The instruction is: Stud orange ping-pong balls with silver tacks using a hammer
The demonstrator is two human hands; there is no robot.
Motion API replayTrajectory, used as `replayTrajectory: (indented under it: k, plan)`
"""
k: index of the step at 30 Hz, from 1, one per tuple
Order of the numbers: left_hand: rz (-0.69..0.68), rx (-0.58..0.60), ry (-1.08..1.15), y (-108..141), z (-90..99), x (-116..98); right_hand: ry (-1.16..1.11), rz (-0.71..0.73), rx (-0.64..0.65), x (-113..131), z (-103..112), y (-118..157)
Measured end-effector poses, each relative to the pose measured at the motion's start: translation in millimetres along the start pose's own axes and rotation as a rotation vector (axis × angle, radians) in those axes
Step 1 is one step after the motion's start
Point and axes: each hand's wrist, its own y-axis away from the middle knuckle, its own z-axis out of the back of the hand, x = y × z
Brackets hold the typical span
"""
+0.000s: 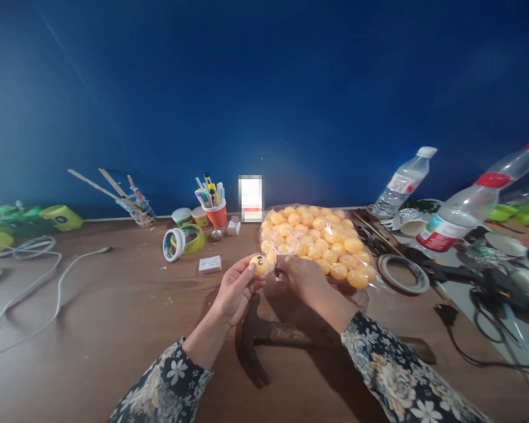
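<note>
Between the fingers of my left hand is a small yellow-orange ball with dark eye-like marks on its upper side. Just to its right, my right hand is closed in a pinch on something small that I cannot make out. Behind my hands lies a clear plastic bag full of similar yellow-orange balls. A hammer rests on the brown table below my hands, its claw head to the left and its handle running under my right forearm.
Left of the bag stand an orange cup of pens, tape rolls and a small white box. A white cable lies far left. On the right are plastic bottles, a tape ring and a black plug.
</note>
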Motion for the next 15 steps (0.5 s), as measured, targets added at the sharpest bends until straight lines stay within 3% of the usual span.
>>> replayTrajectory:
  k: [15]
  plan:
    - [0.013, -0.022, 0.0, 0.4, -1.3, -1.8, -0.06, 0.001, -0.062, -5.9, -8.6, -0.5]
